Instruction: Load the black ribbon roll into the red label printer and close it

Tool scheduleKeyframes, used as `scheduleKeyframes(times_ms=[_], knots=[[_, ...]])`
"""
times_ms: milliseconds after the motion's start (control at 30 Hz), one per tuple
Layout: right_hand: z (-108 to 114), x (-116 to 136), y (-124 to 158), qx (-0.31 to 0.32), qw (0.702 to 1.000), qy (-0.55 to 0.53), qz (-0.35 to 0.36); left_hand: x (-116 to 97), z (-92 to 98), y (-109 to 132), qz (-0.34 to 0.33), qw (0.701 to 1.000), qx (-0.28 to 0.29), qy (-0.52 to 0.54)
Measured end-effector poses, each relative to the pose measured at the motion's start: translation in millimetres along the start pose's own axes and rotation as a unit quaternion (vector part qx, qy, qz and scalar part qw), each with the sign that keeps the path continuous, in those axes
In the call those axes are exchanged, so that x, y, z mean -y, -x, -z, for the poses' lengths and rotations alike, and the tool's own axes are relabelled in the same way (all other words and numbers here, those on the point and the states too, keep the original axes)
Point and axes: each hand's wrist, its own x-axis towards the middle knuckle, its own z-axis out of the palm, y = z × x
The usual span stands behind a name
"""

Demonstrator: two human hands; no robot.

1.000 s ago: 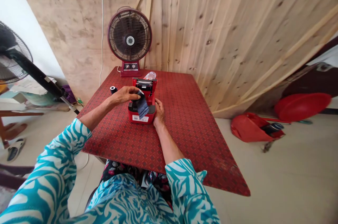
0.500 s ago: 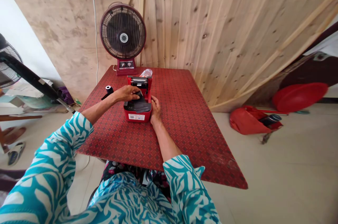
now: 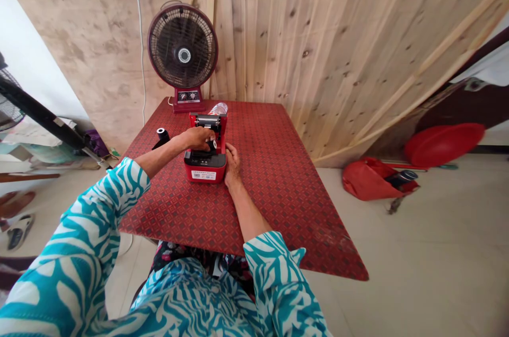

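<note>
A red and black label printer (image 3: 205,171) stands on the table with its lid (image 3: 208,122) raised. Over its bay, my left hand (image 3: 198,138) is closed around a black roll (image 3: 213,144), whose white core end shows past the fingers. My right hand (image 3: 233,165) holds the printer's right side, fingers against the red casing; part of its grip is hidden. A second black roll with a white core (image 3: 160,132) stands on the table to the left of the printer, a loose black strip beside it. Behind the lid lies a clear plastic bottle (image 3: 218,109).
The table (image 3: 278,194) has a red patterned cover. A dark red fan (image 3: 183,56) stands at its back left. Wood panels (image 3: 302,35) lean behind. A red bag (image 3: 366,180) lies on the floor at right, and a black stand fan pole (image 3: 43,112) slants at left.
The black strip that hung from my left hand over the printer's front has drawn back. The roll's white end now shows in those fingers. My right hand has stayed at the printer's side.
</note>
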Motion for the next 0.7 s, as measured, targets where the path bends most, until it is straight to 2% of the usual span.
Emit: scheduleKeyframes(times_ms=[200,300,467,633,700], knots=[[1,-2,-2,0.005,1.0,-0.004,-0.001,7,5.2,-5,-0.03,0.998,0.031,-0.035],[2,-2,-2,0.006,1.0,-0.005,-0.004,4,-0.2,-6,-0.03,0.998,0.037,-0.046],[3,-2,-2,0.008,1.0,0.003,0.001,-8,-11.1,-14,-0.023,0.991,0.081,-0.108],[3,-2,-1,0.003,1.0,0.015,0.008,-1,-7.7,-14,-0.077,0.99,0.109,-0.045],[3,-2,-1,-0.001,1.0,0.013,0.006,7,-6.0,-1,-0.094,0.993,0.073,0.02]])
